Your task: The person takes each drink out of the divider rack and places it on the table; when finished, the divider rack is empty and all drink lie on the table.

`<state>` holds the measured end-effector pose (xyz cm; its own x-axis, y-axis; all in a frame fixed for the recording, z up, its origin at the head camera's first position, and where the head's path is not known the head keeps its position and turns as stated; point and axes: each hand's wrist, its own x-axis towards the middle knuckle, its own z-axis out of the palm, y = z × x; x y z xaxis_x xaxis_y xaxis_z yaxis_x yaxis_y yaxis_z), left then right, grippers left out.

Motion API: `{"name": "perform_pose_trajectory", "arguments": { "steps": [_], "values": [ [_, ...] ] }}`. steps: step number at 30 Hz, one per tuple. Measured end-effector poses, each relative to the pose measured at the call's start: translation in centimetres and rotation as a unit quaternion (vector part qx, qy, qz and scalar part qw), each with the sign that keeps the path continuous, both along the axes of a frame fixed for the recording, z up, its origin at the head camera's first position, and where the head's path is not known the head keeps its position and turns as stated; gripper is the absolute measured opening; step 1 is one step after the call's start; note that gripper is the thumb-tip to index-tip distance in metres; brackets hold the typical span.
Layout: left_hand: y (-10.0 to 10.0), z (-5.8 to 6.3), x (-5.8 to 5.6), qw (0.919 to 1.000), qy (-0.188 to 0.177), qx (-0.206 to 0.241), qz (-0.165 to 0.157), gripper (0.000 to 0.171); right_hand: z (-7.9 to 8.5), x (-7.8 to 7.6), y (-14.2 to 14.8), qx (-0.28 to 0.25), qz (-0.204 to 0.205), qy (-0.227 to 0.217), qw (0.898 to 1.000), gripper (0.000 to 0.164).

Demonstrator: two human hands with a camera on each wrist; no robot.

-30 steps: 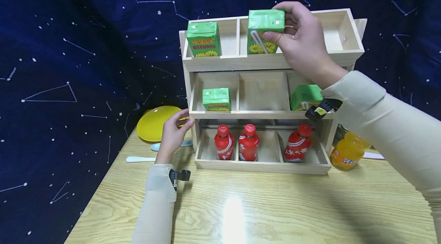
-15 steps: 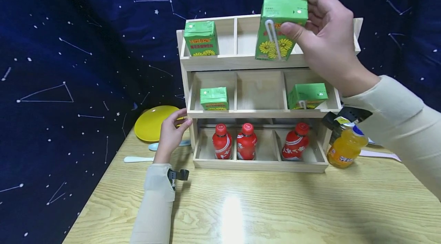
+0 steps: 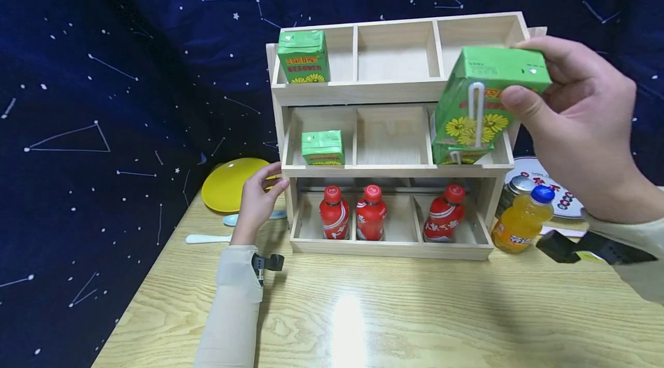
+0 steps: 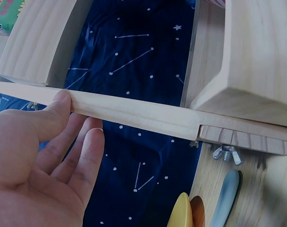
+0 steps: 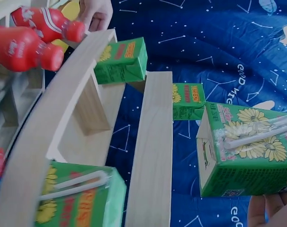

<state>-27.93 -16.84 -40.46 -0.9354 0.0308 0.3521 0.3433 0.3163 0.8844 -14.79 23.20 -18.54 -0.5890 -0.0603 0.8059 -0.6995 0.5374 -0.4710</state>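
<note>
Two grips: left hand (image 3: 259, 201) on the tiered pale-wood shelf (image 3: 391, 171), right hand (image 3: 588, 128) on a green cardboard carton (image 3: 490, 108) before it, seemingly mid-carry; next, levelling.

In the head view, the raised carton (image 3: 456, 94) screens most of another carton (image 3: 473, 158) in the middle tier of the wooden rack (image 3: 394, 172), and the fingertips of the right hand (image 3: 586, 120) are hidden behind it. Right of the rack, an orange bottle (image 3: 521, 224) covers part of a jar (image 3: 520, 184); a white plate (image 3: 528, 165) is partly hidden too. Left of the rack, the left hand (image 3: 259, 201) covers some of a light-blue utensil (image 3: 230, 220). The right sleeve (image 3: 645, 278) is cut off by the frame's edge. The raised carton's finest print is too small to read.
</note>
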Motion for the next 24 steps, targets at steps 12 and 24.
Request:
{"name": "perform_pose_trajectory", "arguments": {
  "steps": [12, 24],
  "values": [
    [0.1, 0.3, 0.2, 0.9999, -0.015, 0.003, -0.001, 0.046, -7.2, 5.0, 5.4, -0.123, 0.047, -0.072, 0.989, 0.042],
    [0.9, 2.7, 2.3, 0.9998, -0.009, -0.017, 0.002, 0.044, -15.2, 6.4, 10.5, -0.248, 0.042, -0.09, 0.964, 0.037]
  ]
}}
